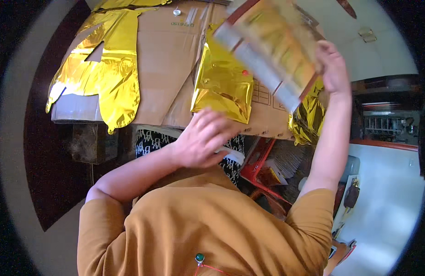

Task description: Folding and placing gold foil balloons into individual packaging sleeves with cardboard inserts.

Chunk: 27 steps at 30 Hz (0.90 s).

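Orange, yellow and red across a blurred printed packet [274,41], tilted above the right part of the cardboard [164,55] and clamped along one edge only by the right hand [332,66]. Could bend or twist out of line under so narrow a hold — more so if limp, though impossible to tell through the blur. Partly hidden beneath, a folded gold foil sheet [221,94] with a red dot [245,72], smooth and slick-looking, so likely to slide or crease if brushed by a packet corner. Near its lower edge, the left hand [201,138], well apart from the right one, fingers spread and with no hold visible; impossible to tell whether in contact with the foil. No sure steadying there, then, against a slip. To the right, crumpled gold foil [309,119] over the cardboard's edge, close to the right forearm [333,133] and easy to drag off with a low sweep. To the far left, a flat gold foil shape [120,55], tail drooping past the front edge — liable to snag on a careless elbow. Lower down, a red-rimmed container [246,173], within reach of anything dropped from above
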Motion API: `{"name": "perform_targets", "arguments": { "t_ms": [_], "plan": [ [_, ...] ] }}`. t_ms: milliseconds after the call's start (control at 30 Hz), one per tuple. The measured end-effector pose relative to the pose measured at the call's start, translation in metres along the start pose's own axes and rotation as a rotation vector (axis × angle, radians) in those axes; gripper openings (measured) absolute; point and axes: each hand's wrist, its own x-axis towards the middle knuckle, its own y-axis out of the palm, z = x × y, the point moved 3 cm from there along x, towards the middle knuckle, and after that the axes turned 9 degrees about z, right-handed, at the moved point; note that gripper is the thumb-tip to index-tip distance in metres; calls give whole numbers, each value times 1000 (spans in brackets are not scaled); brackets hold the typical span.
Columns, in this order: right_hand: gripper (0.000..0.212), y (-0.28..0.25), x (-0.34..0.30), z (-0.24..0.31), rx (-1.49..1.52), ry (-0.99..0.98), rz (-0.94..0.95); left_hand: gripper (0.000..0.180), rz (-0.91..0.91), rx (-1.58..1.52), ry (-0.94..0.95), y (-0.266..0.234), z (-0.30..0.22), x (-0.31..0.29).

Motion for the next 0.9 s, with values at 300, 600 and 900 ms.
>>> {"name": "perform_targets", "arguments": {
  "t_ms": [300, 600, 900],
  "plan": [
    [18, 120, -16, -96, -623, 191, 154, 59, 14, 17, -98, -35, 15, 32],
    [39, 130, -12, -74, -1121, 60, -40, 61, 122, 55, -193, -7, 64, 46],
    [40, 118, 59, -87, -204, 669, -55, 63, 143, 47, -171, -7, 68, 46]
  ]
}}
